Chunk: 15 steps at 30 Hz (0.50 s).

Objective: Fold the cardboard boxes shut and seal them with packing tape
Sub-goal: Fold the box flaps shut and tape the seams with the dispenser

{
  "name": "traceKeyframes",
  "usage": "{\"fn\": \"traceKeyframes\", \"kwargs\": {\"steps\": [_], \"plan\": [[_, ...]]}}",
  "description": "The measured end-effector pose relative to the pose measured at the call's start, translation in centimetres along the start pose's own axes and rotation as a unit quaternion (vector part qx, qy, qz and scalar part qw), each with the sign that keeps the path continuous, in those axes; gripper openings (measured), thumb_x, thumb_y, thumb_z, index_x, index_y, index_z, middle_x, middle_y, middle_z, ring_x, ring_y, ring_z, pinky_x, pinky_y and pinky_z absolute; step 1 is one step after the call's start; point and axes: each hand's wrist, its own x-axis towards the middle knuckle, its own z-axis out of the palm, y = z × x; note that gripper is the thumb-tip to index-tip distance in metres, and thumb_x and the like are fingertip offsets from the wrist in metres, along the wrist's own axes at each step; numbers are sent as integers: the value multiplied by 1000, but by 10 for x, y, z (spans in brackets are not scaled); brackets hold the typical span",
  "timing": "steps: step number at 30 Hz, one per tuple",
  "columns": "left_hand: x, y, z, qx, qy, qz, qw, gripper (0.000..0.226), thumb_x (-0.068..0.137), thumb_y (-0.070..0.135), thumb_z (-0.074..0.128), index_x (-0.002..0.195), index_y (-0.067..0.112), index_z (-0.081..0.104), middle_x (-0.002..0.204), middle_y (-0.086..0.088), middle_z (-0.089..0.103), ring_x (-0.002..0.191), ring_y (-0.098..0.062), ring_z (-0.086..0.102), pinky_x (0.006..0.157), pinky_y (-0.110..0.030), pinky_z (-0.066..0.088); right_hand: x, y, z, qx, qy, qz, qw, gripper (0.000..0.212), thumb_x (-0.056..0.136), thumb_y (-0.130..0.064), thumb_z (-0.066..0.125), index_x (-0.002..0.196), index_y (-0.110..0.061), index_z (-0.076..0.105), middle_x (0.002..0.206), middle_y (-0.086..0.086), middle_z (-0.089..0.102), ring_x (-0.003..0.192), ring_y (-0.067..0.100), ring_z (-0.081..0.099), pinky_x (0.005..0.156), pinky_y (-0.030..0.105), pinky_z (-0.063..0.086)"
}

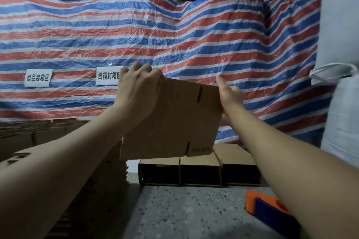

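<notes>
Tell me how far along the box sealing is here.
Early. Three opened boxes sit on the floor, ends open, no tape visible. In hand: a flat box, left hand gripping its top corner, right hand at its right edge. Left: folding and taping; the dispenser lies untouched.

Warehouse packing area: striped tarp (174, 35), stacked flat cartons (38, 134), concrete floor (184, 213).

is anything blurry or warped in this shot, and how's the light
Head view: dim, flat light, with the open boxes on the floor dark inside; the right hand is smeared by motion blur, while the left hand gripping the flat cardboard box is sharper; wide-angle distortion bows the striped tarp and stretches both forearms at the frame edges.
</notes>
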Motion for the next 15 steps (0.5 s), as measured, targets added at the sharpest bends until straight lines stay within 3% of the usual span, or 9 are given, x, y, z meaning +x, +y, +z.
{"fn": "traceKeyframes", "kwargs": {"steps": [2,5,8,11,13,15], "plan": [[-3,4,11,-40,-2,-2,999,29,102,23,45,105,6,67,104,-15,67,97,-34,54,82,-47,44,-4,5,-11,-3,3,28,1000,45,93,-66,52,99,-22,61,99,1,70,90,18,67,69,31,53],[-9,10,30,-103,-14,-6,995,29,102,22,45,104,4,68,101,-15,66,94,-32,53,78,-46,46,-7,14,-29,1,-14,47,999,51,92,-64,56,113,-18,63,100,1,71,89,18,69,61,29,50],[-22,15,44,-164,-8,-10,986,25,101,20,51,105,5,70,99,-13,66,94,-28,52,74,-36,44,-9,19,-46,0,-21,49,999,51,93,-61,57,116,-17,65,104,4,73,96,23,70,80,38,58],[-40,23,54,-206,-27,-21,978,23,98,21,57,107,6,73,110,-13,62,105,-29,50,82,-40,46,-19,29,-58,-26,-6,68,997,48,93,-61,59,116,-20,65,109,4,72,100,24,69,93,46,56],[-54,31,59,-228,-37,-59,971,26,95,25,63,113,8,69,120,-13,56,113,-28,48,90,-42,47,-28,40,-65,-47,27,74,996,42,93,-60,59,104,-20,65,104,8,73,96,25,70,93,45,56],[-67,38,62,-286,-45,-175,941,46,90,40,68,128,18,57,127,-2,49,117,-19,46,94,-35,44,-36,50,-72,-47,56,77,994,40,94,-56,60,98,-17,65,92,9,71,86,22,69,83,37,57]]}}
